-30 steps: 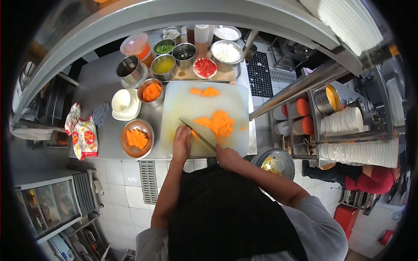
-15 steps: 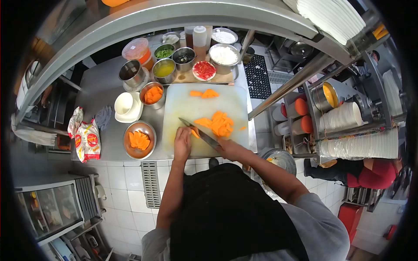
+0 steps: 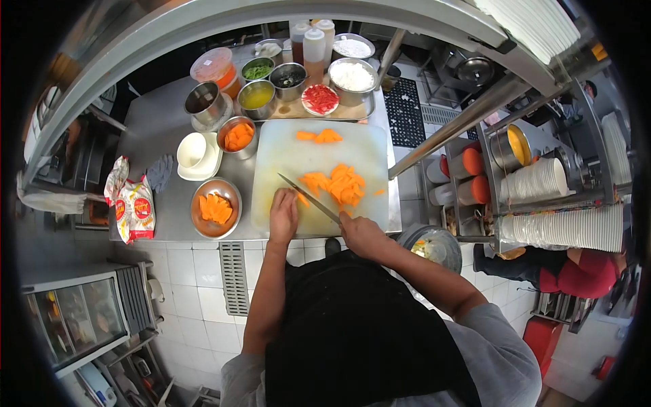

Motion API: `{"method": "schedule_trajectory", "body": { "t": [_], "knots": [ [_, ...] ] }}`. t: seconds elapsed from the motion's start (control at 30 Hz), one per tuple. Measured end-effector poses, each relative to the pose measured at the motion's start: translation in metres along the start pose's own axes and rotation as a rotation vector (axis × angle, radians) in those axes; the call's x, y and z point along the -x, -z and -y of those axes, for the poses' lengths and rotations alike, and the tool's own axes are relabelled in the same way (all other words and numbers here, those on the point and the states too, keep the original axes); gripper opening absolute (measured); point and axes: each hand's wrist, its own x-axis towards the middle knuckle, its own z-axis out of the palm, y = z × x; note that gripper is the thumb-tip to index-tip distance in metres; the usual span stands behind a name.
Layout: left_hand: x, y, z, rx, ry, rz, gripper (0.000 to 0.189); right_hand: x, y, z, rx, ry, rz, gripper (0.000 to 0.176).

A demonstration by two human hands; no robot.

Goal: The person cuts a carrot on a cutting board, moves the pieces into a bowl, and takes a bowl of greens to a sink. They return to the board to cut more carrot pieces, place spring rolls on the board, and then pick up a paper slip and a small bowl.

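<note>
On the white cutting board (image 3: 285, 146), my right hand (image 3: 364, 236) grips a kitchen knife (image 3: 308, 197) by its handle. The blade slants up and left across the board, its tip just beyond my left hand (image 3: 283, 210). That hand's fingers are curled on the board against a small carrot piece (image 3: 302, 199), which lies beside the blade and is partly covered. A loose heap of sliced carrot (image 3: 346, 184) sits right of the knife. A smaller group of carrot slices (image 3: 320, 136) rests near the board's far edge.
Left of the board stand a bowl of carrot pieces (image 3: 232, 214), a metal pot with carrot (image 3: 249, 148) and white dishes (image 3: 209, 167). Behind it, a tray (image 3: 369, 107) carries metal containers, bottles and a red-topped plate (image 3: 329, 108). A metal post (image 3: 447, 133) rises at the right.
The view has shifted slightly, so the board and table sit higher. The knife blade looks narrower, turned more edge-on. Both hands keep their hold in nearly the same place.
</note>
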Motion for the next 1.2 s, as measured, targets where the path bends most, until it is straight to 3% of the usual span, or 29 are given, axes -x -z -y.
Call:
{"method": "schedule_trajectory", "body": {
  "t": [0.5,0.6,1.2],
  "knots": [
    [-0.003,0.001,-0.003,-0.032,-0.043,-0.004,0.022,-0.001,0.0,0.004,0.015,-0.045,0.055,0.024],
    [-0.002,0.0,-0.002,-0.006,-0.03,-0.003,0.011,-0.002,-0.002,0.006,0.012,-0.048,0.059,0.022],
    [-0.004,-0.001,-0.001,-0.016,-0.035,-0.035,0.016,-0.011,-0.021,0.001,0.025,-0.073,0.062,0.024]
  ]
}}
